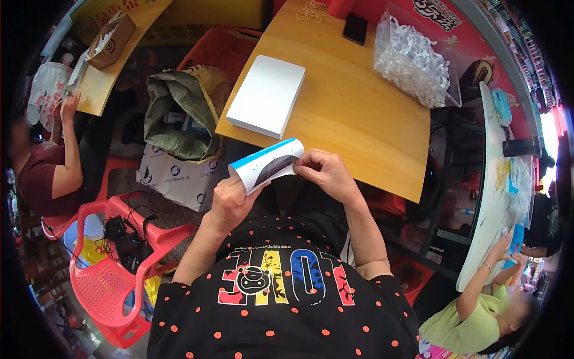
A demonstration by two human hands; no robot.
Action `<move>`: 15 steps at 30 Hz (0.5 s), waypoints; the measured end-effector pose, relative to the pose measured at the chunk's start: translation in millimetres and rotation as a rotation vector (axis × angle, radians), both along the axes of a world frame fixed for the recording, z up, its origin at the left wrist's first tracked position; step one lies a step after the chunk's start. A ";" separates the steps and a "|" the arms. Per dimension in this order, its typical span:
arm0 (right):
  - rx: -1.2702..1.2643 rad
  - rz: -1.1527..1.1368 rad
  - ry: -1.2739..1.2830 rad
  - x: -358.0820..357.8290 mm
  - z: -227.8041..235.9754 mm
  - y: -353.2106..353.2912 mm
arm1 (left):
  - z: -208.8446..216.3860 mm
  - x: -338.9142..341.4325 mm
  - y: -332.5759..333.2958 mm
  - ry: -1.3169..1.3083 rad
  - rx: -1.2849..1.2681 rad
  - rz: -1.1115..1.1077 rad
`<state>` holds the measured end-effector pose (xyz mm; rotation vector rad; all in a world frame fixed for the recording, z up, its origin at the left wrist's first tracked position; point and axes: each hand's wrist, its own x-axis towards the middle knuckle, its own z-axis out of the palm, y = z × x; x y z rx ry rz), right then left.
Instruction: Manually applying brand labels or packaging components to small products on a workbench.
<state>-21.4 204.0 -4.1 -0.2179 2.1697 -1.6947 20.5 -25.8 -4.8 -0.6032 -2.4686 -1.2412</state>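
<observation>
- The person holds a small flat box sleeve (267, 165) in both hands, just in front of the near edge of the wooden bench (359, 113).
- The sleeve is white with a blue stripe on top and a dark picture on its side. It is tilted, with its right end higher.
- The left hand (230, 200) is closed around the lower left end of the sleeve, thumb on the front.
- The right hand (326, 173) pinches the right end of the sleeve with its fingertips.
- The sleeve is up in the air, not lying on the bench.
- On the bench, near the hands, lies a flat white box (266, 96).
- Farther back on the right stands a clear tub (412, 60) full of white bits.
- A black phone (355, 28) lies at the far side of the bench, just beside the tub.
- Left of the bench sits a green sack (179, 113) in an open bag on the floor.
- A pink plastic chair (113, 281) stands at the lower left with black cords on it.
- Another person (51, 161) in a dark red top sits at the far left, with a hand up at a second bench there.
- A person in a light green top (472, 323) sits at the lower right and touches a white bench (490, 197).
</observation>
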 end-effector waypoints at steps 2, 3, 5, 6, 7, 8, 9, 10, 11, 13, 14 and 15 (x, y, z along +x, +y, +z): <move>0.032 -0.004 0.032 0.6 0.4 -2.8 | -1.1 0.0 -1.0 0.006 0.005 -0.002; 0.036 -0.011 0.046 1.0 0.0 -4.4 | -1.2 0.0 -1.6 0.009 0.007 -0.003; 0.038 -0.022 0.061 2.0 -0.7 -6.2 | -1.1 0.4 -3.2 0.015 0.005 -0.002; 0.037 -0.027 0.062 2.3 -1.3 -7.0 | -1.3 0.5 -3.9 0.019 0.004 -0.002; 0.036 -0.031 0.062 2.6 -1.6 -7.6 | -0.8 0.7 -4.2 0.017 0.008 -0.003; 0.038 -0.031 0.045 3.0 -0.7 -7.7 | 0.3 1.0 -4.4 0.016 0.011 -0.003; 0.040 -0.033 0.027 3.8 0.7 -7.2 | 0.2 1.4 -4.6 0.014 0.016 -0.005; 0.042 -0.034 0.009 4.9 2.2 -6.8 | -0.5 1.6 -4.9 0.024 0.007 -0.008; 0.031 -0.041 0.007 6.3 3.8 -6.6 | -1.3 1.8 -5.2 0.033 -0.002 -0.010; 0.006 -0.054 0.001 9.7 8.2 -7.2 | -2.0 2.0 -6.1 0.050 -0.027 -0.016; -0.011 -0.058 0.016 12.4 10.8 -8.2 | -3.4 2.0 -6.7 0.057 -0.040 -0.020; -0.028 -0.063 0.031 15.6 13.1 -9.3 | -5.3 2.0 -6.9 0.066 -0.053 -0.025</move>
